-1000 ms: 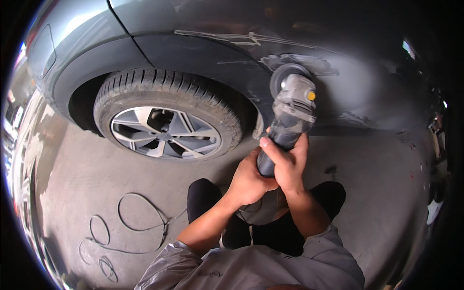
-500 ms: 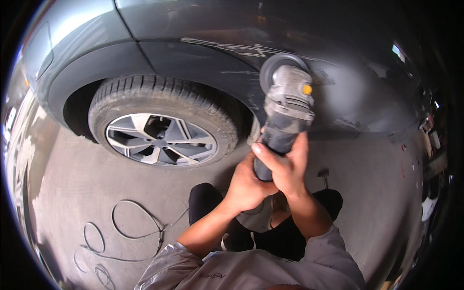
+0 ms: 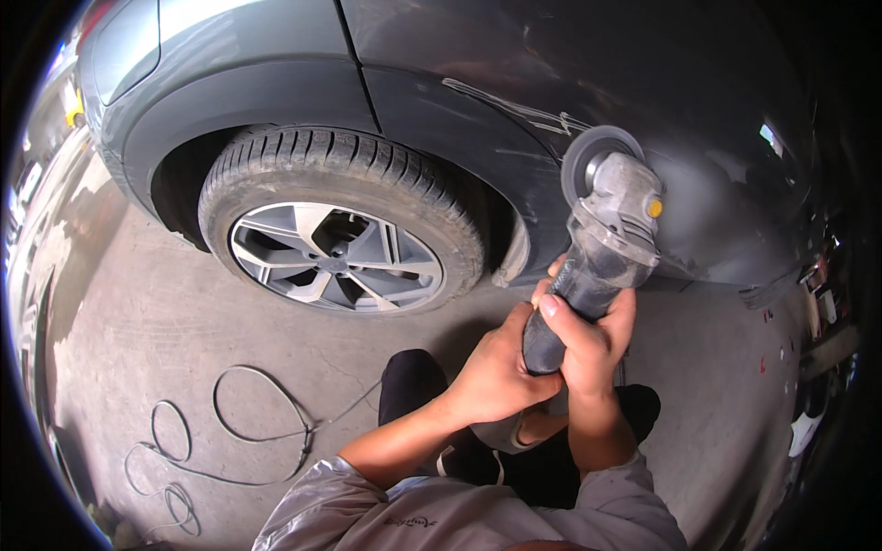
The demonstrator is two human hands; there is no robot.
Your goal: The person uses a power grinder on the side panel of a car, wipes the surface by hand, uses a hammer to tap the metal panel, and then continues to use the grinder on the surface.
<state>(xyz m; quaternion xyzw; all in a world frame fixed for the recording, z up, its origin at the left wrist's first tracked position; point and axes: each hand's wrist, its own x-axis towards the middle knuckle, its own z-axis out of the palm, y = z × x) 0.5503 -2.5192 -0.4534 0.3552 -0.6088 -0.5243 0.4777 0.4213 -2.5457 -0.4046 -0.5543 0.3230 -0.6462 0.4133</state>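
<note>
Both my hands grip an angle grinder (image 3: 606,220), which has a dark body, a worn grey metal head and a yellow button. My left hand (image 3: 505,363) is wrapped round the rear end of its handle. Further up the body, my right hand (image 3: 593,340) holds it with the thumb lying on top. The round grey disc (image 3: 588,165) at the grinder's head is at the dark grey car panel (image 3: 551,55); whether it touches is hard to tell. Pale scratches (image 3: 514,106) run along the panel up to the disc, and a dull sanded patch (image 3: 703,202) lies right of it.
To the left is the car's wheel (image 3: 335,257) with its tyre, under a dark wheel arch (image 3: 276,92). A looped cable (image 3: 262,413) lies on the concrete floor (image 3: 119,340) at lower left. My bent knees are below my hands. Assorted items (image 3: 827,303) stand along the far right.
The grinder and both hands have shifted right and slightly down in the picture. The car and wheel also appear further right as the view turned. My grip looks the same.
</note>
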